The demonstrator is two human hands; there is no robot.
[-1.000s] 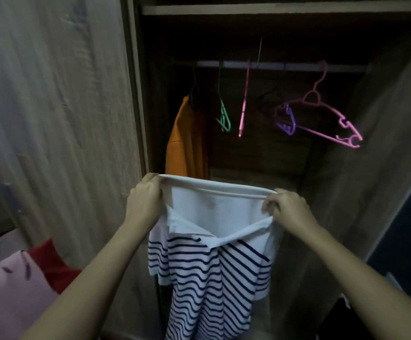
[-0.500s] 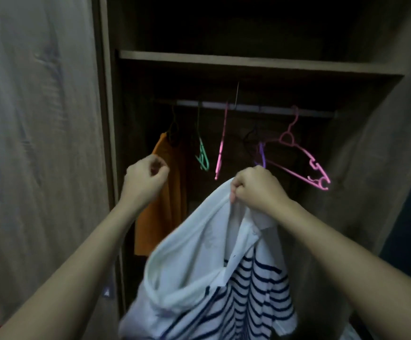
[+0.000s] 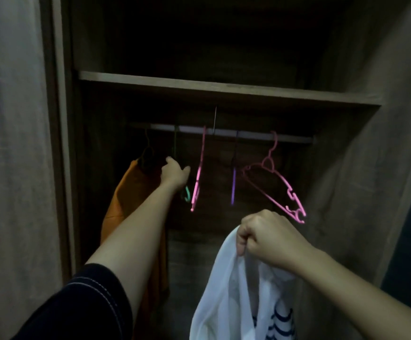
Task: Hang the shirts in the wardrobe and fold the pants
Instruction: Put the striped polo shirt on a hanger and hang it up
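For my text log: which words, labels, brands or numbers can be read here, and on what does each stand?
No text can be read.
The white shirt with dark blue stripes, gripped by the right hand, shows no label or print.
The orange shirt, the pink plastic hangers and the wooden wardrobe shelf show no writing; the picture is dim.

Bunched white striped shirt dangles lower right; orange shirt hangs left.
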